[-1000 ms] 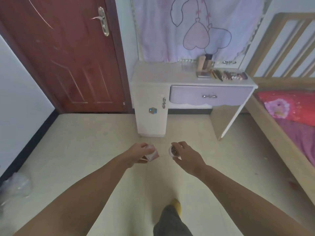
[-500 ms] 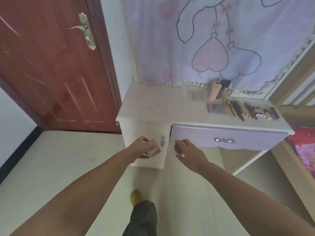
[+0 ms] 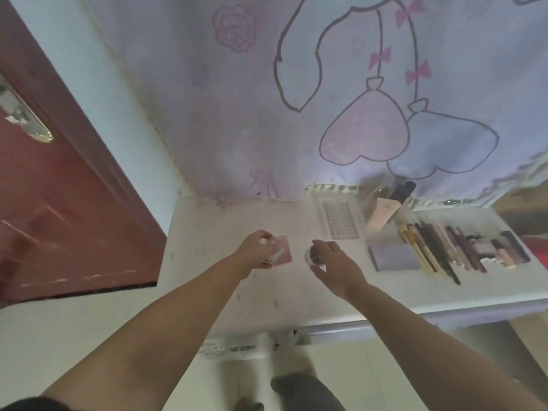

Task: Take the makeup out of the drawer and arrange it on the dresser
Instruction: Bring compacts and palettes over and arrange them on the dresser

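Both hands hover over the bench [image 3: 207,232]: left hand [image 3: 255,250] grips a pink compact [image 3: 281,252], right hand [image 3: 335,262] pinches a small round jar [image 3: 313,254]; other makeup [image 3: 462,247] lies rightward.

Two hands [image 3: 256,250]; one pink compact [image 3: 280,250]; one round jar [image 3: 313,254]; one dresser [image 3: 207,232].
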`<state>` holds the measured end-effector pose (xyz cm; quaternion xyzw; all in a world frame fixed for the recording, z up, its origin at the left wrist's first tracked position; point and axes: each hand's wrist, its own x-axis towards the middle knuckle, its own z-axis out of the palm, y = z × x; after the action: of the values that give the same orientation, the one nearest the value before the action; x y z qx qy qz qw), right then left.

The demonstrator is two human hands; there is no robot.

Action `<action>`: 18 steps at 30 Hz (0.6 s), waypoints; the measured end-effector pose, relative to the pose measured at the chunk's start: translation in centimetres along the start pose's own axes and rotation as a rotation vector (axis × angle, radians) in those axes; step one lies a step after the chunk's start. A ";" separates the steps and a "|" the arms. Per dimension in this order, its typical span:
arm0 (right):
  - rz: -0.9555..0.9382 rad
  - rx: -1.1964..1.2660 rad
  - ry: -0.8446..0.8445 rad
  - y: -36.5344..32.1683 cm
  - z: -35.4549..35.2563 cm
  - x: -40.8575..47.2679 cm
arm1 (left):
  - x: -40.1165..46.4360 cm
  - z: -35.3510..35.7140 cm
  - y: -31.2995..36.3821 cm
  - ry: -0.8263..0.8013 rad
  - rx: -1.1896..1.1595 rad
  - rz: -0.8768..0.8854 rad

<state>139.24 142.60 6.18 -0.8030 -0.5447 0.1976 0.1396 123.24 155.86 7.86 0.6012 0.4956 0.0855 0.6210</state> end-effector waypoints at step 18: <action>-0.199 -0.335 -0.123 6.2 -0.2 19.4 | 16.7 2.3 3.0 0.275 0.257 -0.086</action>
<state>150.82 158.33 0.44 -0.7438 -0.6540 0.1380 -0.0104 134.61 166.91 1.28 0.6363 0.6080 0.0763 0.4687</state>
